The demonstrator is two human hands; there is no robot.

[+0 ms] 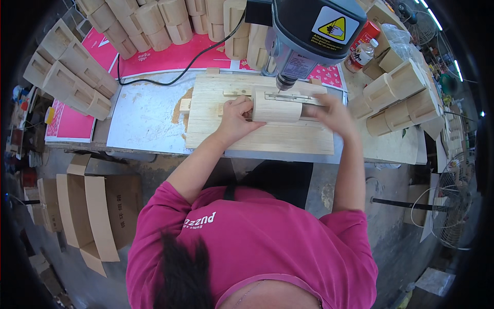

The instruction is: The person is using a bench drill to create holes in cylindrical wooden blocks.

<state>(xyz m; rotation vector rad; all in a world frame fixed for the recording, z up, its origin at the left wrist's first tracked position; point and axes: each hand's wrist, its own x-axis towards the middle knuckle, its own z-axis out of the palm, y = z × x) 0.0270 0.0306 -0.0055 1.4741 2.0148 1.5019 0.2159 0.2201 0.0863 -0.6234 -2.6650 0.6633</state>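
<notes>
A pale wooden cylinder (278, 110) lies on its side on a wooden board under the drill press (303, 56). Along its top runs a narrow slotted metal strip (288, 97). The drill chuck (284, 82) points down at the strip; whether the bit touches cannot be told. My left hand (236, 116) is closed on the cylinder's left end, thumb along its near side. At the right end, my right hand (332, 110) is somewhat blurred, its fingers closed around the strip's end beside the cylinder. The cylinder's underside is hidden.
Stacked wooden cylinders stand at the far left (77, 77), back (175, 23) and right (401, 98). A black cable (170, 81) curves across the bench. A bottle (360, 55) and red can (366, 33) stand at the back right. An open cardboard box (100, 211) sits on the floor, left.
</notes>
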